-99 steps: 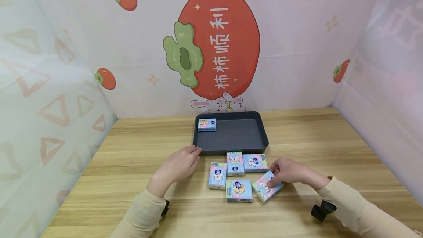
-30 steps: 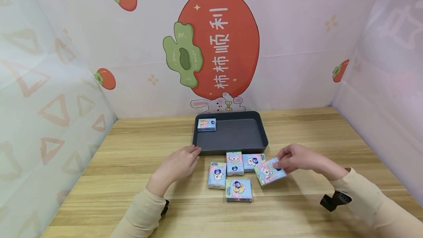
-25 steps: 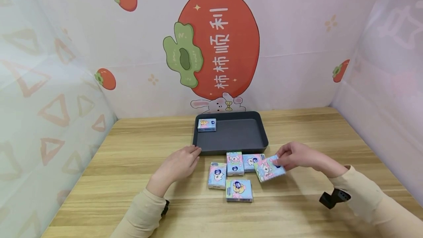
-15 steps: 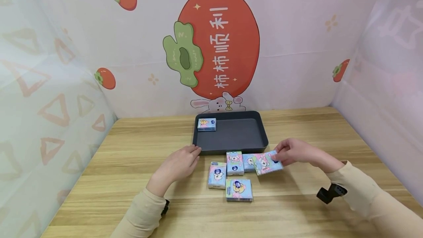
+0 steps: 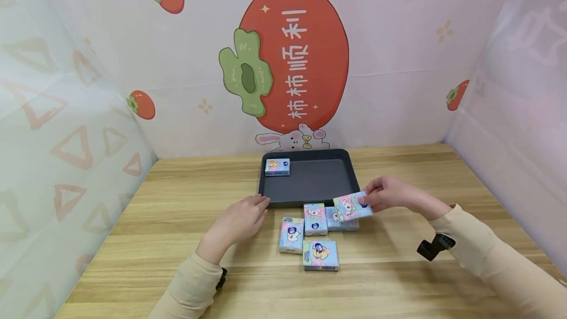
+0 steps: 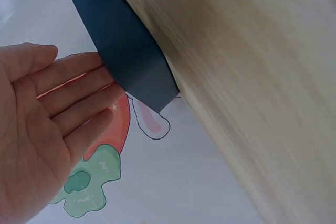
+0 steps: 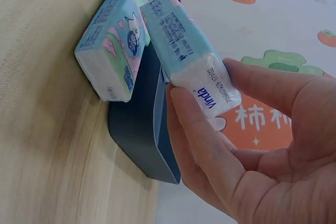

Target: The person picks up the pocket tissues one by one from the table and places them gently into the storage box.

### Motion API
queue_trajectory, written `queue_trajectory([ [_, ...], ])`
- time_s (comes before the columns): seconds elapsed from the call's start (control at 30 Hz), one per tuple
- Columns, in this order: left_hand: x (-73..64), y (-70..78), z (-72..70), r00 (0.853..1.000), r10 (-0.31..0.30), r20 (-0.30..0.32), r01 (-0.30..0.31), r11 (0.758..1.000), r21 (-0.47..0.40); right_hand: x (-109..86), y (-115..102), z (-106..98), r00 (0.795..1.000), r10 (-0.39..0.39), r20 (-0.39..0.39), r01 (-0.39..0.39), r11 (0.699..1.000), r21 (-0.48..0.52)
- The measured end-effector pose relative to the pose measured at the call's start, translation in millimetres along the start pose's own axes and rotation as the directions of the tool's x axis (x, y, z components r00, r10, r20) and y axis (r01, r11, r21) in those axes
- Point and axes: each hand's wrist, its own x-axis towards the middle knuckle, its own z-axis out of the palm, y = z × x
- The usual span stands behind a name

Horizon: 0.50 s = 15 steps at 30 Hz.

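Observation:
My right hand [image 5: 392, 195] pinches a pastel tissue pack [image 5: 352, 206] by one end, raised over the tray's front right rim and partly covering another tissue pack [image 5: 341, 223]. In the right wrist view, thumb and fingers grip the held pack [image 7: 184, 51] by its clear end, printed "Vinda". The fingertips of my left hand [image 5: 239, 220] touch the dark grey tray [image 5: 310, 205] at its front left corner. Seen from the left wrist, the left hand [image 6: 52, 114] has straight fingers against the tray's side [image 6: 126, 51]. One tissue pack [image 5: 277, 167] lies in the tray's back left corner.
In front of the tray lie more tissue packs: one [image 5: 315, 219] close to its front wall, one [image 5: 291, 235] at left and one [image 5: 320, 255] nearest the person. The wooden table [image 5: 186, 181] meets a printed cloth backdrop [image 5: 195, 63] behind the tray.
My right hand has lifted the tissue pack off the table and carried it up and forward, to the tray's front right rim. The left hand has stayed at the tray corner.

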Motion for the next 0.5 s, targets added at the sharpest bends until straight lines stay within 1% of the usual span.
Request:
queue_trajectory([
  [0.27, 0.7, -0.8, 0.6, 1.000, 0.022, -0.022, -0.022, 1.000, 0.001, 8.3, -5, -3, 1.000, -0.008, -0.013, 0.008, 1.000, -0.002],
  [0.5, 0.9, -1.4, 1.5, 1.000, 0.012, -0.015, -0.012, 1.000, 0.009, 20.6, -11, -8, 1.000, -0.007, -0.012, 0.007, 1.000, -0.013],
])
